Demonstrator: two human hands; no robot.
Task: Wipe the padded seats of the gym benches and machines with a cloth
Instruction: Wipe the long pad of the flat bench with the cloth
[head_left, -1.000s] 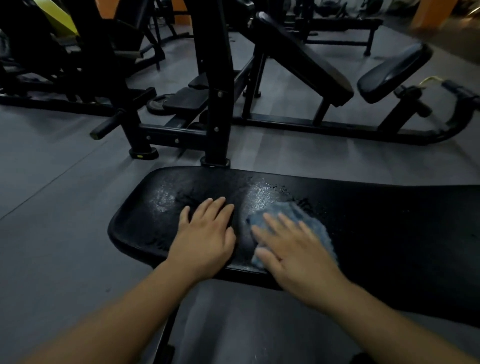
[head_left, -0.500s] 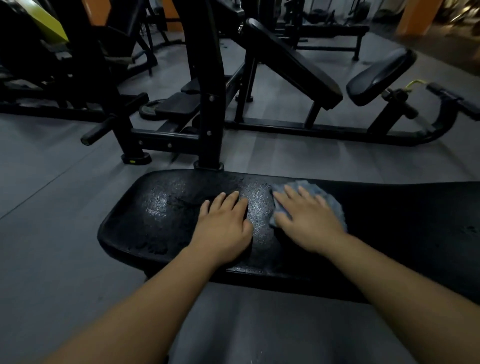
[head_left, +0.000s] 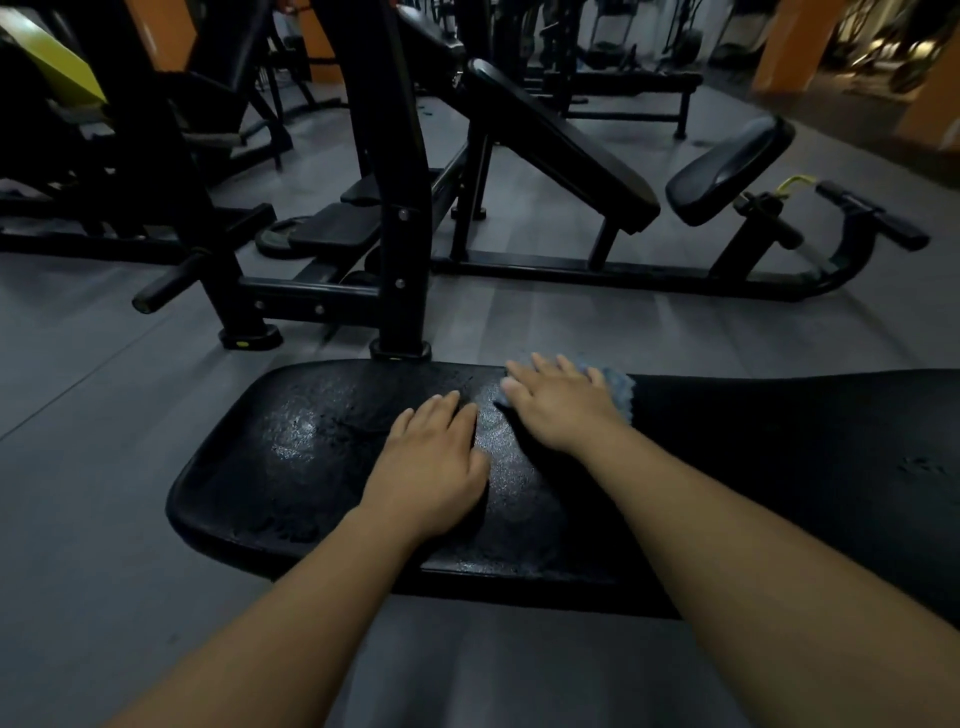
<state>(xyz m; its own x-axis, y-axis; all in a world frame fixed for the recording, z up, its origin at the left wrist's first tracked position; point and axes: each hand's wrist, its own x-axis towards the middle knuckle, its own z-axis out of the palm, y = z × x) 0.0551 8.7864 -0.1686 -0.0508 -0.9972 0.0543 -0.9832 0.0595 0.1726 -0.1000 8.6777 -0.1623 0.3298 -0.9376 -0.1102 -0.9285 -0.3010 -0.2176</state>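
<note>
- The black padded bench seat runs across the lower middle of the view, its rounded end to the left and its length going off the right edge
- The pad's surface glistens with wet streaks and droplets, most of all on the left half and in the strip between the two hands
- The left hand lies palm down on the pad near its middle, fingers together and pointing away from the person; it is flat and open and holds nothing
- The right hand is pressed flat on the cloth at the far edge of the pad, fingers spread and reaching just past that edge
- The cloth is light blue and mostly covered by the hand; its crumpled edge shows to the right of the hand and a small corner shows by the thumb
- The two hands are close together but apart, the right one farther from the person than the left
- Both bare forearms come up from the bottom of the view, and the right one crosses over the pad
- The bench stands on a grey floor
- Beyond the far edge of the pad stands a black machine frame, one upright post planted just beside the pad
- Farther back an incline bench slopes down to the right, with a separate small black seat pad to its right
- Orange pillars and more dark equipment fill the blurred background
</note>
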